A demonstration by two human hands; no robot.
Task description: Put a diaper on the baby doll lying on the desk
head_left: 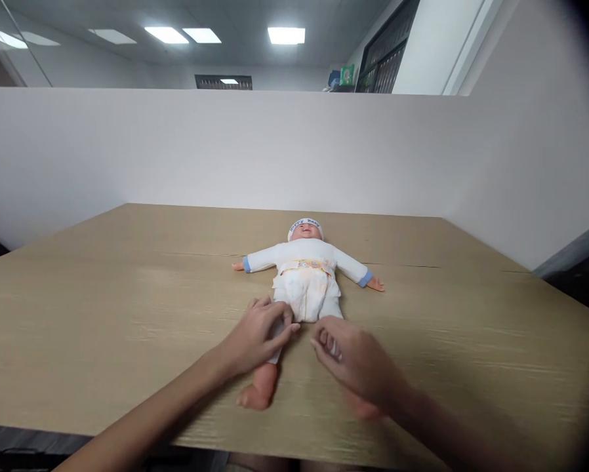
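A baby doll [305, 259] lies on its back on the wooden table [127, 314], arms spread, head away from me. It wears a white top, a white headband and a diaper [305, 292]. My left hand [256, 335] is closed around the doll's left-side leg, over the white trouser leg; the bare foot [256, 393] sticks out below it. My right hand [356, 367] covers the other leg and grips it, hiding most of that leg.
White partition walls [225, 144] enclose the table on the far side and the right. The table's near edge [127, 436] runs just below my forearms. Ceiling lights and a dark window show above the partition.
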